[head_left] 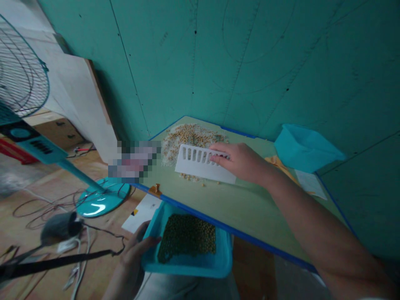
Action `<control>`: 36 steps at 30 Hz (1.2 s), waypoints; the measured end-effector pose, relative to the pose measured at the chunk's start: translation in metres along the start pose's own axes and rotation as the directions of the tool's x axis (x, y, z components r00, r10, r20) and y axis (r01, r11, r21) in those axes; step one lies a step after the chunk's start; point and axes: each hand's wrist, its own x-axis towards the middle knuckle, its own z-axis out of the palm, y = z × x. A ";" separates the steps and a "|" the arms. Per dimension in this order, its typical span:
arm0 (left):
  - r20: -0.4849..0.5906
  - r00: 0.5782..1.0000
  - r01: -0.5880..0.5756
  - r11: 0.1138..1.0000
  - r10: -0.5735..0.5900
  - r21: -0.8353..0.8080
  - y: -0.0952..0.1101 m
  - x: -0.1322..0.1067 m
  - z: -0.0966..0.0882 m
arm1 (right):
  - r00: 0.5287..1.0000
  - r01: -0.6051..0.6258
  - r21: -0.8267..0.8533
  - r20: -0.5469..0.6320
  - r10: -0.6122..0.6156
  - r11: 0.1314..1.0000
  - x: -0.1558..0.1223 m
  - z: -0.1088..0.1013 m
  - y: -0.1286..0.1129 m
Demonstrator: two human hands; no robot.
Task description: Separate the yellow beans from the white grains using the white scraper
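Note:
My right hand point(234, 157) grips a white slotted plastic scraper point(200, 166) by its slotted upper edge, over the tabletop. Behind the scraper lies a spread pile of tan, bean-like grains point(190, 135) mixed with small white grains. A few loose tan ones sit in front of its lower edge. My left hand point(137, 246) holds the left rim of a blue plastic basin point(223, 262) below the table's front edge, above my lap. Inside the basin are dark green grains point(179, 235) with tan ones toward the right.
The pale table point(250, 208) has a blue edge and an orange clip point(155, 190). Another blue basin point(306, 146) stands at the back right beside a yellow cloth point(278, 164). On the left stands a fan point(53, 150), with cables on the floor. A green wall point(237, 62) rises behind.

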 end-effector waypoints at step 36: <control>0.015 1.000 -0.016 1.000 0.016 0.021 0.000 0.002 -0.001 | 0.999 -0.012 0.188 0.053 0.002 0.982 0.002 -0.001 0.009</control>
